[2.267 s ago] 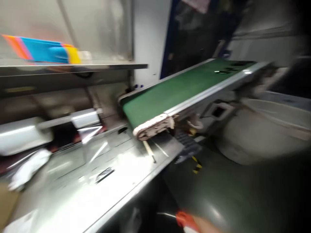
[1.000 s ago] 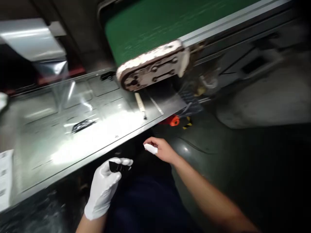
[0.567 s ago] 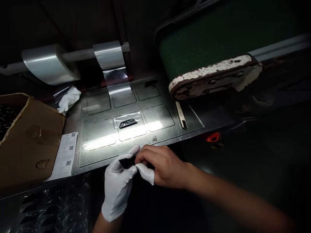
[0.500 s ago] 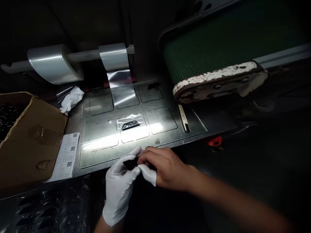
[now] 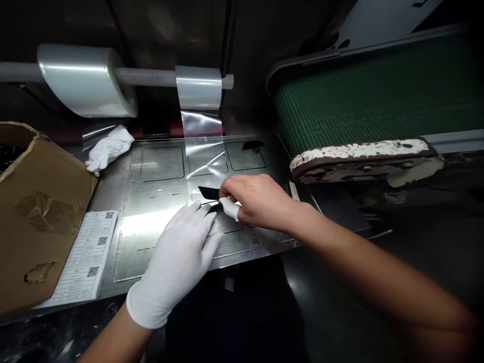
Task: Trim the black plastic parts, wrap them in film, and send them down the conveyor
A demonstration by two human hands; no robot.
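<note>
My right hand (image 5: 260,201), bare apart from a white cover on the thumb, pinches a thin black plastic-looking piece (image 5: 207,192) with a pointed left end. It holds this just above the metal plate (image 5: 147,201). Gloved in white, my left hand (image 5: 185,247) lies with its fingers stretched out, their tips at a second dark piece (image 5: 216,207) that they partly cover. Clear film (image 5: 206,151) runs down from a small roll (image 5: 198,88) to the place where both hands are. Whether the held piece touches the film I cannot tell.
A large film roll (image 5: 79,80) shares the bar. At left stand an open cardboard box (image 5: 49,217), printed label sheets (image 5: 85,257) and a crumpled white cloth (image 5: 109,148). A green conveyor belt (image 5: 363,96) juts in at right, above a partly hidden cutter (image 5: 294,191).
Both hands have moved forward from the table's front edge to over the plate. My left hand has let go of the black piece and flattened out; my right still holds it. The view has shifted.
</note>
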